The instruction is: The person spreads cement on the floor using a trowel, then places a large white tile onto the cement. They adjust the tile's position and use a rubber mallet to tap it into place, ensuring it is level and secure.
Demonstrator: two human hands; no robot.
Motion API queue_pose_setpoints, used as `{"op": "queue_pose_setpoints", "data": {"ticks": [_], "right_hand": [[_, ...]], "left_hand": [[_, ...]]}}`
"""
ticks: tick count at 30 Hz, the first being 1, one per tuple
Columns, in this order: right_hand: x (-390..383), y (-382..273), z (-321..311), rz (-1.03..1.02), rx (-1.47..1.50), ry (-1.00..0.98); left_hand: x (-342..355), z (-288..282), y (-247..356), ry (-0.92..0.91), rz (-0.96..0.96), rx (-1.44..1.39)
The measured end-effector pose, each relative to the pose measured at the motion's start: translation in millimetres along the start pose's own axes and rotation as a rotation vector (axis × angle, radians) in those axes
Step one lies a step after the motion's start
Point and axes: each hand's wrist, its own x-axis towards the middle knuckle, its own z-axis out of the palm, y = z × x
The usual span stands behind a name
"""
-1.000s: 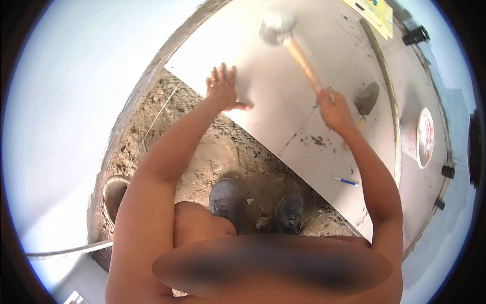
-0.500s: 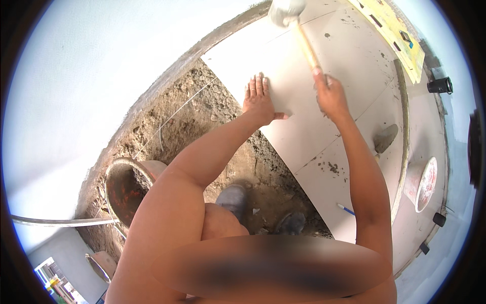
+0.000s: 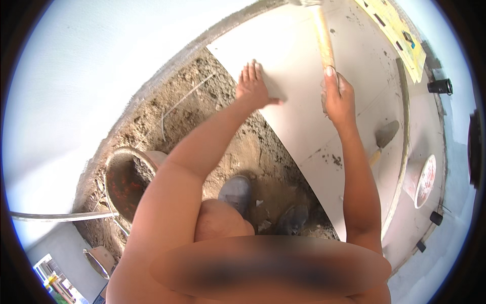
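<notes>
My left hand lies on the large pale floor tile near its left edge, fingers stretched out and thumb spread. In my right hand is the wooden handle of a mallet, with the fingers wrapped round it and the thumb along the top. The mallet points away from me, over the tiles. Its pale head is partly cut off by the upper edge of the picture, so I cannot tell whether it touches the tile. Rough mortar and soil border the tile on the left, with a thin pale line across them.
A bucket stands left of my left arm. Right of my right arm lie a trowel, a long straight bar and a tipped whitish bucket. Farther off are a yellow board and a black cup. A wall rises on the left.
The mallet has swung a little right and farther away, its head now mostly past the picture's edge. My left hand has shifted slightly left and away, still flat on the tile.
</notes>
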Motion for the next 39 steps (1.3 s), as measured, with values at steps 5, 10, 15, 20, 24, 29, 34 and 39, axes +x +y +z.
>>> {"op": "queue_pose_setpoints", "data": {"ticks": [5, 10, 15, 20, 24, 29, 34, 39], "right_hand": [[-52.2, 125.6, 12.9, -0.239, -0.326, 0.166], [-51.4, 45.3, -39.9, 0.262, 0.014, -0.054], [-100.0, 110.4, -41.0, 0.054, -0.189, 0.066], [-104.5, 79.5, -59.3, 0.373, -0.048, -0.066], [-131.3, 100.7, -41.9, -0.054, -0.079, 0.225], [-128.8, 145.9, -34.9, 0.261, -0.233, -0.009], [-141.9, 80.1, -45.7, 0.305, 0.26, 0.094], [-165.1, 143.7, -40.8, 0.252, -0.318, -0.092]], "left_hand": [[0.3, -1.9, 4.3, 0.023, 0.033, 0.035], [2.9, 8.7, -8.8, 0.032, 0.0, 0.077], [4.1, 0.1, 8.4, 0.018, 0.0, 0.069], [12.3, 14.7, -4.4, 0.078, 0.019, 0.048], [15.3, 3.0, 10.0, 0.065, 0.075, 0.052], [12.4, 1.8, 6.8, 0.071, 0.051, 0.097], [25.7, 33.4, 3.4, 0.256, 0.028, 0.042], [23.6, 37.0, 15.2, 0.306, 0.012, 0.092]]}}
